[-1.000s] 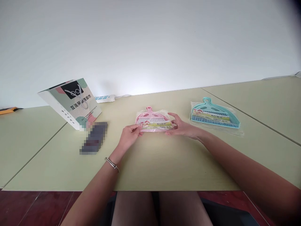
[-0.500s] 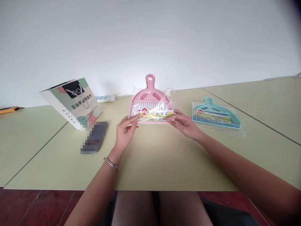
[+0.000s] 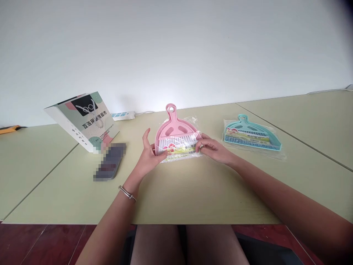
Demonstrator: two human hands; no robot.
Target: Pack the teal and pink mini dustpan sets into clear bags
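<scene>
A pink dustpan and brush set (image 3: 176, 129) in a clear plastic wrapper is between my hands, its looped handle pointing away from me. White bristles and a printed label with red mushrooms show through the film. My left hand (image 3: 150, 154) grips its left edge, thumb over the front and index finger raised off it. At the lower right corner, my right hand (image 3: 212, 148) pinches the wrapper and the pan's edge with bent fingers. To the right, a turquoise dustpan and brush set (image 3: 252, 134), also wrapped, lies flat on the table.
A paper gift bag (image 3: 91, 121) with rope handles stands tilted at the left. In front of it lies a dark phone (image 3: 111, 162), partly pixelated. A white power strip (image 3: 124, 116) sits by the wall. The pale table (image 3: 193, 198) has seams on both sides.
The pink set has come lower and nearer to me, tilting slightly. My left index finger has lifted away from it, and my right fingers have curled in at the wrapper's corner.
</scene>
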